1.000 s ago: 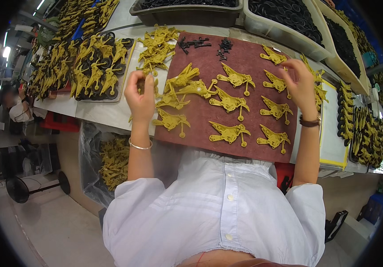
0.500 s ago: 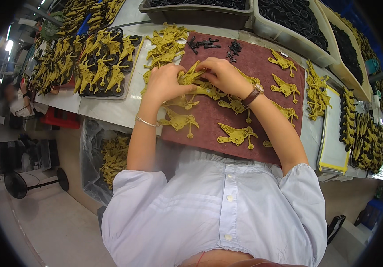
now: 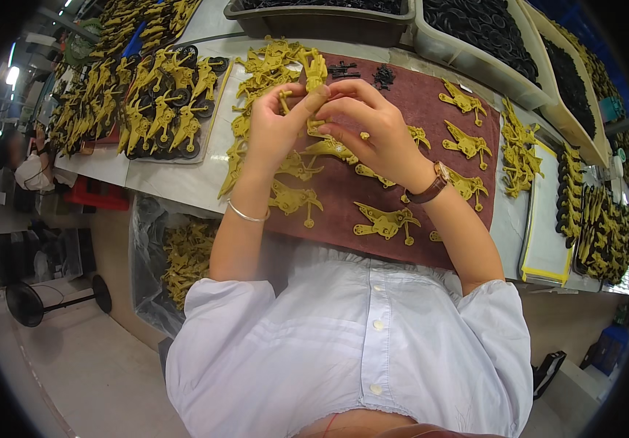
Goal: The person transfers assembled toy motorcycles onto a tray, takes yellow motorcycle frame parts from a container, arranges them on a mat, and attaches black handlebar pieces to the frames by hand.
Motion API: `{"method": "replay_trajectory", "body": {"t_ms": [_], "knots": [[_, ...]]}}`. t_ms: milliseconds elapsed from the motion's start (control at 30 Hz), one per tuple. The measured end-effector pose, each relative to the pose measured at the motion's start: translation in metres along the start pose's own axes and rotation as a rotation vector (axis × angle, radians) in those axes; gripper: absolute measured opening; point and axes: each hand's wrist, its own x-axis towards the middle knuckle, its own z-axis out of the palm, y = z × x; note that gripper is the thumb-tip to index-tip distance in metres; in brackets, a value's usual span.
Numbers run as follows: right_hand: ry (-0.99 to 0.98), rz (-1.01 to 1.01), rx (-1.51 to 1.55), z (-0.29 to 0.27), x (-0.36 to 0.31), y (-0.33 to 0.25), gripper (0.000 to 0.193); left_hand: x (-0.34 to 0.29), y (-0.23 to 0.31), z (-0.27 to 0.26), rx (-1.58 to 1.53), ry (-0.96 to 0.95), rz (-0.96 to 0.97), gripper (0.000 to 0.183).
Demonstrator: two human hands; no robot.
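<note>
Both hands meet over the far left part of a maroon cloth (image 3: pixel 431 95), gripping one yellow plastic toy body piece (image 3: pixel 316 71) that is tilted up on end. My left hand (image 3: pixel 276 124) pinches it between thumb and fingers. From the other side, the fingertips of my right hand (image 3: pixel 374 125) press on its lower part, which the fingers partly hide. Similar yellow pieces lie spaced out on the cloth, one of them near the front edge (image 3: pixel 387 220). Small black plastic parts (image 3: pixel 383 77) rest at the cloth's far edge.
Yellow pieces are heaped left of the cloth (image 3: pixel 267 69) and right of it (image 3: pixel 522 150). A board of yellow pieces with black wheels (image 3: pixel 172 109) stands further left. Bins of black parts (image 3: pixel 322 20) and black rings (image 3: pixel 479 44) line the back. Another person (image 3: pixel 33 168) is far left.
The yellow piece has been raised and turned on end, rising above the fingers. My right hand has shifted slightly toward me, its fingers now more visible, and the small black parts are less covered.
</note>
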Motion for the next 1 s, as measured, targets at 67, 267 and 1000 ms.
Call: {"method": "replay_trajectory", "body": {"t_ms": [67, 267, 1000], "knots": [[0.034, 0.025, -0.019, -0.004, -0.001, -0.003, 0.018, -0.005, 0.004, 0.005, -0.011, 0.07, 0.047, 0.026], [0.122, 0.119, 0.011, -0.015, -0.009, -0.006, 0.018, -0.029, 0.011, 0.012, 0.437, 0.07, 0.442, 0.021], [0.57, 0.36, -0.229, -0.18, -0.115, 0.038, 0.015, 0.007, 0.003, 0.021, 0.315, -0.107, 0.506, 0.011]]}}
